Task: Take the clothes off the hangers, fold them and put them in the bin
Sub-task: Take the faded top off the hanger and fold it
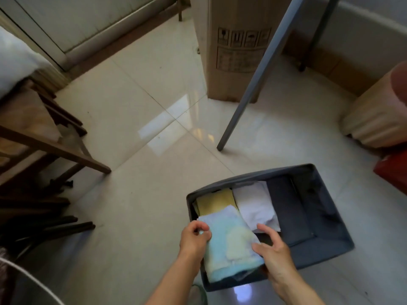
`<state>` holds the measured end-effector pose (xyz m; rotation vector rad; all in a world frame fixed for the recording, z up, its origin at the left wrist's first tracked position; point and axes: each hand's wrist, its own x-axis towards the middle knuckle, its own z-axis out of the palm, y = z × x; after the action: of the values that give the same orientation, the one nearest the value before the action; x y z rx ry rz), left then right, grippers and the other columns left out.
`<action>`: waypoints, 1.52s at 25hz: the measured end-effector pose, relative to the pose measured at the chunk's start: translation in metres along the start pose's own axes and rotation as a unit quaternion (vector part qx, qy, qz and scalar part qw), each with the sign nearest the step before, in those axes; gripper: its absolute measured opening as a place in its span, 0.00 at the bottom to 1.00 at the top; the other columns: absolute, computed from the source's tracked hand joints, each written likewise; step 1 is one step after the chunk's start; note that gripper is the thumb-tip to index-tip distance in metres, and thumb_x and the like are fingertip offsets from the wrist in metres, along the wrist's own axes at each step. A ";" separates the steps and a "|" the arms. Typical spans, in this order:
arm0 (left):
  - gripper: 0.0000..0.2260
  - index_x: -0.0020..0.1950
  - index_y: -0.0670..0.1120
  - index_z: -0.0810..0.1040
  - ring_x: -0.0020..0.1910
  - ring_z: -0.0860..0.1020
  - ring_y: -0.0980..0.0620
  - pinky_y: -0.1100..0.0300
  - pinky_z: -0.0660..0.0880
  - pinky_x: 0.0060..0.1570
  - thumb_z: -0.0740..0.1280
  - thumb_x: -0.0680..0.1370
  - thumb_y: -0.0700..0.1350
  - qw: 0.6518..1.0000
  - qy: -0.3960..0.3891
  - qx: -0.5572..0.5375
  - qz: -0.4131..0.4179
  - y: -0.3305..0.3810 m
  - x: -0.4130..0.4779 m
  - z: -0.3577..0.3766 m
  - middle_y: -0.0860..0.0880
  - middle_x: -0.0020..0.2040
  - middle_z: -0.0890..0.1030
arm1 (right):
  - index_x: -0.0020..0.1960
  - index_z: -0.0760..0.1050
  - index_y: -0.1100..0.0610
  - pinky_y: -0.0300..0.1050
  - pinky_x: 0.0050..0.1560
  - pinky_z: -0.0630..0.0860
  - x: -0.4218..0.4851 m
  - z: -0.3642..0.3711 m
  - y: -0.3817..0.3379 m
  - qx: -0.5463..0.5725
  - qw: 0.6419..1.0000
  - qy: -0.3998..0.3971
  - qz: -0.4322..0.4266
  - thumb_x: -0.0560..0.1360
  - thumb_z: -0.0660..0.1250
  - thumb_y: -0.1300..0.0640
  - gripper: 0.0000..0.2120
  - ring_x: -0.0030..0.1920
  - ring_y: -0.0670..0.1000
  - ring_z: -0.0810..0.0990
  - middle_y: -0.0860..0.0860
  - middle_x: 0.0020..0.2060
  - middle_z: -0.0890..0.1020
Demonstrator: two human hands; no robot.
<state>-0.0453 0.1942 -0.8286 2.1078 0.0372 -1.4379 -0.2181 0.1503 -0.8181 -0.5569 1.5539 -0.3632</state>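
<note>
A dark grey fabric bin (330,230) stands on the tiled floor in front of me. Over its near left corner I hold a folded light blue and pale yellow garment (229,241). My left hand (193,238) grips its left edge, and my right hand (273,252) presses on its right edge with the fingers spread. Inside the bin lie a folded yellow garment (214,200), a folded white garment (255,205) and a folded dark blue garment (288,210). No hangers are in sight.
A grey metal leg (248,89) slants down to the floor beyond the bin, beside a tall cardboard box (233,47). Wooden furniture (44,146) crowds the left side. A beige roll (374,115) and a red object (392,172) sit at the right.
</note>
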 end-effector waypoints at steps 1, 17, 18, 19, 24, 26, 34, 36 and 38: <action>0.10 0.41 0.46 0.78 0.36 0.73 0.49 0.61 0.67 0.31 0.63 0.75 0.32 1.000 -0.001 0.008 0.001 -0.004 0.011 0.003 0.45 0.42 0.79 | 0.51 0.79 0.52 0.47 0.42 0.78 0.011 0.001 0.005 -0.018 1.000 -0.005 -0.006 0.71 0.63 0.76 0.21 0.38 0.58 0.82 0.60 0.38 0.85; 0.18 0.70 0.43 0.70 0.61 0.76 0.45 0.55 0.73 0.60 0.64 0.80 0.40 0.996 -0.058 0.067 -0.021 0.001 0.083 0.034 0.44 0.64 0.76 | 0.63 0.77 0.62 0.42 0.58 0.72 0.098 0.027 0.025 -0.219 0.975 -0.018 -0.004 0.76 0.57 0.72 0.20 0.60 0.53 0.76 0.57 0.60 0.79; 0.16 0.67 0.42 0.72 0.54 0.79 0.46 0.56 0.75 0.53 0.64 0.79 0.39 0.997 -0.071 0.028 -0.025 0.008 0.072 0.031 0.43 0.58 0.79 | 0.61 0.77 0.62 0.42 0.50 0.74 0.086 0.026 0.018 -0.195 0.981 -0.018 0.002 0.76 0.58 0.71 0.18 0.52 0.52 0.78 0.58 0.55 0.81; 0.14 0.65 0.41 0.73 0.50 0.80 0.47 0.57 0.76 0.48 0.64 0.80 0.38 0.996 -0.083 -0.004 -0.025 0.016 0.058 0.026 0.43 0.54 0.80 | 0.58 0.78 0.61 0.41 0.40 0.74 0.073 0.025 0.009 -0.163 0.986 -0.020 0.013 0.77 0.58 0.71 0.15 0.43 0.51 0.79 0.57 0.49 0.81; 0.08 0.60 0.42 0.74 0.45 0.81 0.45 0.56 0.77 0.43 0.61 0.82 0.39 0.986 -0.106 -0.129 0.011 0.072 -0.041 -0.005 0.42 0.49 0.83 | 0.50 0.78 0.60 0.36 0.22 0.66 -0.008 -0.004 -0.040 -0.072 0.997 -0.011 0.006 0.78 0.59 0.70 0.10 0.26 0.50 0.77 0.56 0.33 0.83; 0.08 0.60 0.42 0.74 0.45 0.81 0.44 0.55 0.77 0.42 0.61 0.82 0.39 0.979 -0.119 -0.166 0.026 0.095 -0.086 -0.016 0.41 0.49 0.83 | 0.50 0.78 0.62 0.37 0.21 0.67 -0.042 -0.020 -0.061 -0.054 0.999 -0.005 -0.009 0.78 0.59 0.70 0.10 0.25 0.50 0.78 0.57 0.32 0.84; 0.10 0.62 0.42 0.74 0.44 0.83 0.48 0.56 0.78 0.44 0.61 0.82 0.42 0.956 -0.158 -0.229 0.096 0.171 -0.236 -0.033 0.43 0.50 0.84 | 0.51 0.78 0.57 0.40 0.32 0.71 -0.180 -0.056 -0.150 -0.003 0.997 0.015 -0.079 0.80 0.59 0.66 0.10 0.33 0.50 0.80 0.56 0.40 0.84; 0.08 0.59 0.43 0.75 0.43 0.84 0.49 0.56 0.79 0.44 0.61 0.82 0.42 0.951 -0.165 -0.236 0.113 0.186 -0.269 -0.036 0.44 0.49 0.84 | 0.52 0.77 0.57 0.41 0.33 0.70 -0.213 -0.063 -0.172 0.012 0.995 0.010 -0.098 0.80 0.58 0.66 0.10 0.34 0.50 0.80 0.56 0.41 0.83; 0.06 0.55 0.45 0.76 0.44 0.84 0.50 0.56 0.79 0.45 0.61 0.82 0.43 0.944 -0.180 -0.246 0.127 0.197 -0.298 -0.040 0.46 0.47 0.85 | 0.52 0.77 0.57 0.41 0.34 0.71 -0.240 -0.069 -0.186 0.020 0.993 0.006 -0.113 0.80 0.58 0.65 0.10 0.35 0.51 0.80 0.56 0.41 0.83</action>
<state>-0.0703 0.1360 -0.4750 1.3778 -0.0154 -1.4519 -0.2636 0.1221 -0.5113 -0.7038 1.4945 -0.5689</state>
